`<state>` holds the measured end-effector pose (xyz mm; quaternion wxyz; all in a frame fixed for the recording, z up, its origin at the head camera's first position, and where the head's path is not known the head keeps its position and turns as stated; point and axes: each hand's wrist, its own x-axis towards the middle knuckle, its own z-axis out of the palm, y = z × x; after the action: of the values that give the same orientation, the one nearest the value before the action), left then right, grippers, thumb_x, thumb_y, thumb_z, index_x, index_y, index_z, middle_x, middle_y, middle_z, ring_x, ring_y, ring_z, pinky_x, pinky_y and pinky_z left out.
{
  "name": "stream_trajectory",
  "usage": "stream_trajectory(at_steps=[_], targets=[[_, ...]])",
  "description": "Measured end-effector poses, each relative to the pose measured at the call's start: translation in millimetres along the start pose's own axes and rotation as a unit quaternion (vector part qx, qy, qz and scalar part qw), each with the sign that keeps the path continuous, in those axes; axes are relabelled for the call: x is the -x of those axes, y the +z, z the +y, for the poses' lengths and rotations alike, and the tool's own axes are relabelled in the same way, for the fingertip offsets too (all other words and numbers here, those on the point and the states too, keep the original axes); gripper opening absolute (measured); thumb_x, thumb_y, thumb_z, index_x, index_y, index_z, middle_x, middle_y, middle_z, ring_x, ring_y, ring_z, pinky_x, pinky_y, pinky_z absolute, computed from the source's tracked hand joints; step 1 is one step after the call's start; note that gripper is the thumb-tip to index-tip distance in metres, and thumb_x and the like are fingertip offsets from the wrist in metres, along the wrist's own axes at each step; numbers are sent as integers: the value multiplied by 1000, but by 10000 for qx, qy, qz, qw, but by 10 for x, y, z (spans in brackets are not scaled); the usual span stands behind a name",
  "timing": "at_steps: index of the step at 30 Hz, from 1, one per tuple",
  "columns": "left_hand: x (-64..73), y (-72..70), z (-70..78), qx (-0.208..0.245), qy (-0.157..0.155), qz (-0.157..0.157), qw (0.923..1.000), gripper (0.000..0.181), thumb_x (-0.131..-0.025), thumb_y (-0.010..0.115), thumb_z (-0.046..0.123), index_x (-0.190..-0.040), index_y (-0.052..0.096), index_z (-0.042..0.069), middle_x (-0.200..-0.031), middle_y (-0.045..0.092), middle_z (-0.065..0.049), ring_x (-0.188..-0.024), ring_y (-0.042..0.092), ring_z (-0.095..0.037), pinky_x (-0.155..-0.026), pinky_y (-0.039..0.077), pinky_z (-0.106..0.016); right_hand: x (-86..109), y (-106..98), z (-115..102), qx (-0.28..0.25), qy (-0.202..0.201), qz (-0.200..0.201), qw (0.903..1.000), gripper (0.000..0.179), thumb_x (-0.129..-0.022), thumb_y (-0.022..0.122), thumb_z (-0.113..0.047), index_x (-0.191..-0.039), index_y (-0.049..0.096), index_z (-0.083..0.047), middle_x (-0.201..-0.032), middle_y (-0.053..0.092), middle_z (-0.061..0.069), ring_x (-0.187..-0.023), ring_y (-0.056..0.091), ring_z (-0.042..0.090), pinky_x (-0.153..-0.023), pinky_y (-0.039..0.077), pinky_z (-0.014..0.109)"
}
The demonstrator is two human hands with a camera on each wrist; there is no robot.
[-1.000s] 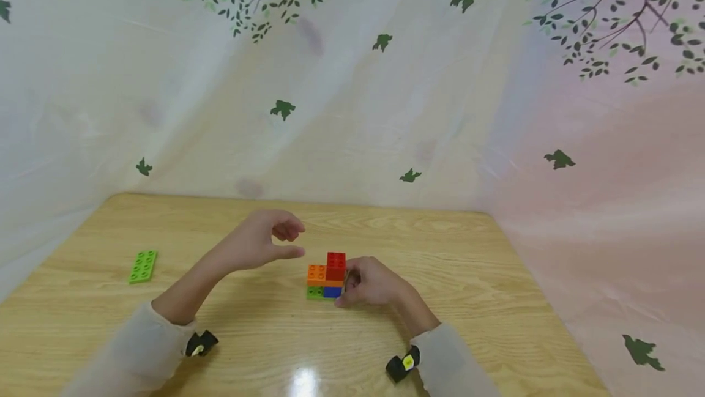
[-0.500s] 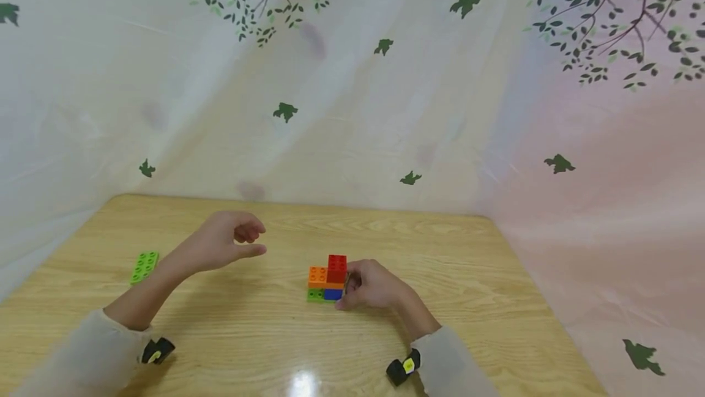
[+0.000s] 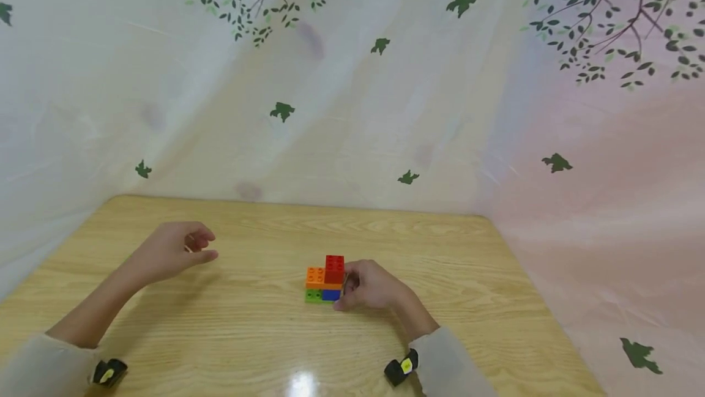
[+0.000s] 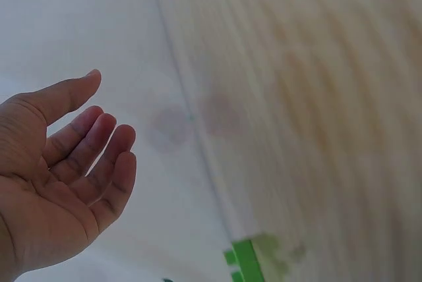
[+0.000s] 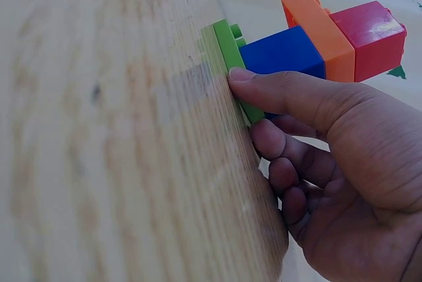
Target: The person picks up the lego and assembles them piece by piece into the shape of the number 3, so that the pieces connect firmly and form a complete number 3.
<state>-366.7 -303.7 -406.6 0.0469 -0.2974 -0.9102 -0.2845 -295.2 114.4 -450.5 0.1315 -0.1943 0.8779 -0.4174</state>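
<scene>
In the head view a stack of toy building bricks stands upright on the table: a flat green brick (image 3: 313,296) at the bottom, then a blue brick (image 3: 331,295), an orange brick (image 3: 316,276) and a red brick (image 3: 334,269) on top. My right hand (image 3: 371,285) holds the stack low on its right side. The right wrist view has thumb and fingers pinching the end of the green base (image 5: 227,45). Off to the left, my left hand (image 3: 172,251) hovers above the table, fingers loosely bent, holding nothing. A second flat green brick (image 4: 247,260) shows in the left wrist view; the left arm hides it in the head view.
The wooden table (image 3: 264,336) ends at the back against a pale cloth (image 3: 341,140) printed with leaves and branches. Its right edge runs along a pinkish part of the cloth. Dark straps (image 3: 109,372) sit at both wrists.
My left hand has moved leftward, away from the stack, and its arm now covers the loose green brick in the head view. The right hand and the stack have stayed in place.
</scene>
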Motion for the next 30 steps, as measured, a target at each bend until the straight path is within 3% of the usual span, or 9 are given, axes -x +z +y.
stream_trajectory(at_steps=[10,16,21,26,30], targets=[[243,-197,-381,-239,-743,-91,9969,40,-91,80,32,-110,70,-1,-93,69,-3,-80,69,-21,-65,54,-33,0,0,-36,-10,11,13,10000,35,-80,90,-14,-110,73,-17,-77,64,-1,-68,54,12,-59,45,23],[360,-316,-558,-516,-982,-297,9934,49,-89,81,35,-113,67,-5,-94,69,-9,-84,68,-31,-69,56,-46,9,-5,-34,-52,-16,6,10000,35,-80,90,-15,-111,73,-17,-77,64,-1,-67,54,12,-59,45,23],[395,-401,-682,-733,-1220,-690,9874,67,-85,84,39,-117,61,-15,-94,70,-19,-88,65,-43,-73,53,-57,0,4,4,8,-82,18,10000,36,-79,90,-16,-110,73,-19,-75,64,-2,-66,54,9,-58,45,22],[398,-449,-779,-608,-1473,-1001,9821,81,-84,83,45,-127,53,-17,-103,68,-26,-94,63,-49,-74,53,-58,-4,1,2,31,-141,57,9999,36,-78,91,-15,-110,74,-19,-74,63,-2,-66,54,9,-58,45,22],[412,-457,-836,-447,-1479,-1081,9821,82,-83,84,45,-129,53,-16,-107,67,-28,-98,63,-50,-76,53,-57,-4,1,-15,55,-115,53,9999,35,-78,91,-15,-108,74,-19,-74,62,-2,-66,54,9,-58,45,23]])
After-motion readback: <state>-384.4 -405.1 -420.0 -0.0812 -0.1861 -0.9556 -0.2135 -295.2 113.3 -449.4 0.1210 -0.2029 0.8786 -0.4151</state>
